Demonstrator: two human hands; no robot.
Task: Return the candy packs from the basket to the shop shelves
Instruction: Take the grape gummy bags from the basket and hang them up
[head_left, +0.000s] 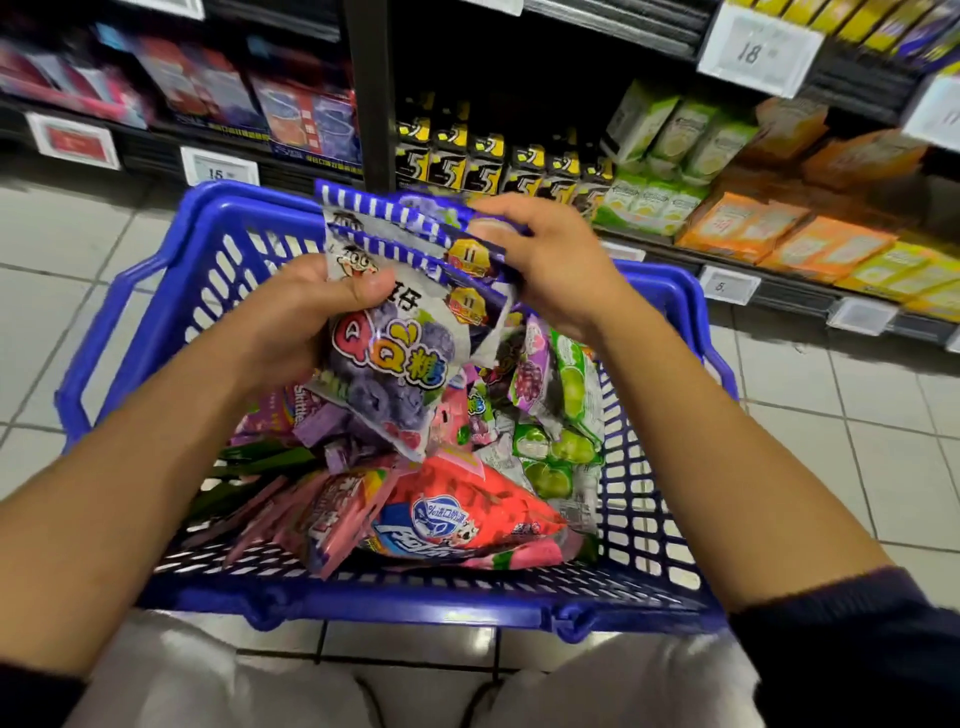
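Here both hands, left hand (306, 306) and right hand (545, 260), grip purple candy packs (395, 332) (count unclear) above basket (649, 571)

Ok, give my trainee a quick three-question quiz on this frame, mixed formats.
1. True or false: the left hand holds purple grape candy packs above the blue basket.
2. Which lies nearest the basket's near rim? A) red pack B) green lime packs C) black gum boxes
3. Fill in: the right hand pinches the stack of packs at its ____ edge.

Key: 1 true; 2 A; 3 top
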